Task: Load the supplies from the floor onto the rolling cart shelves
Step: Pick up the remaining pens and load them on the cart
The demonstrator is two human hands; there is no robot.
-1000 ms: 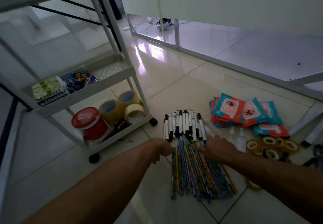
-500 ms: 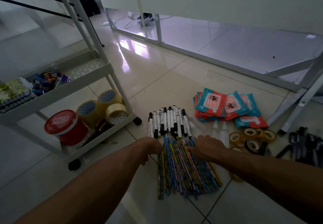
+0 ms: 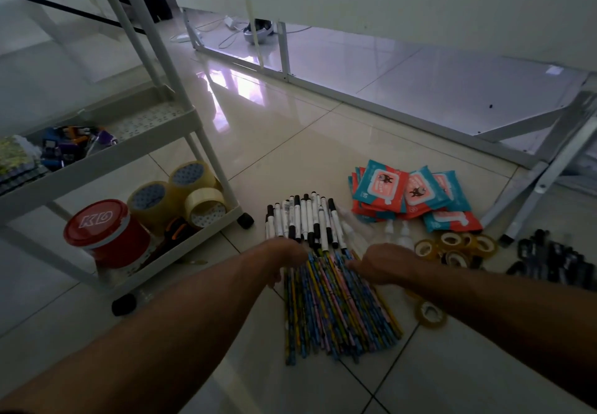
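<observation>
A pile of coloured pencils point(image 3: 336, 310) lay on the tiled floor point(image 3: 290, 142). The left hand point(image 3: 284, 258) was set at the pile's far left corner and the right hand point(image 3: 384, 263) at its far right corner, both touching the pencil ends. The fingers of each curled down behind the knuckles, so I could not tell whether they held any pencils. Just beyond the pile lay a row of white markers point(image 3: 303, 219). Beyond and right of it sat the wipe packs point(image 3: 407, 194), and to its right the small tape rolls point(image 3: 458, 248). Left of the pile stood the rolling cart point(image 3: 197, 122), its bottom shelf carrying a red tub point(image 3: 103, 232) and wide tape rolls point(image 3: 181, 194).
</observation>
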